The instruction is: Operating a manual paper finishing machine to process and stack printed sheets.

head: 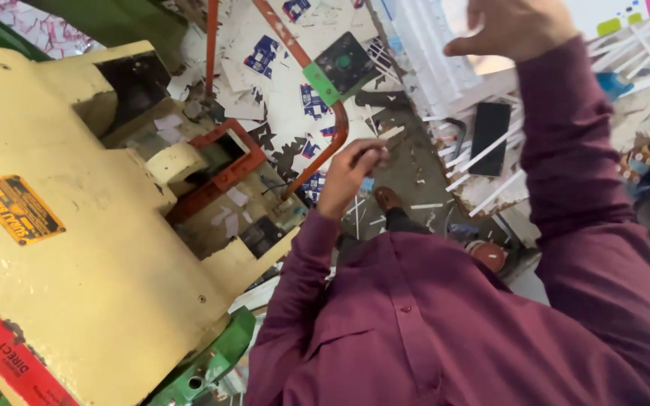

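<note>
The press body (107, 286) is heavy metal under thick cream paint — lumpy, chipped and faintly glossy. Its nameplate (15, 209) looks like thin orange metal, matt and worn. The bent rod (317, 98) is metal painted orange, smooth, with a green plastic-looking clamp (320, 83). Paper scraps (280, 120) on the floor are matt white card with blue print. The sleeve (566, 150) is maroon woven cloth, soft and dull. The left hand (351, 173) pinches a white strip (389, 134) — paper or card, matt
</note>
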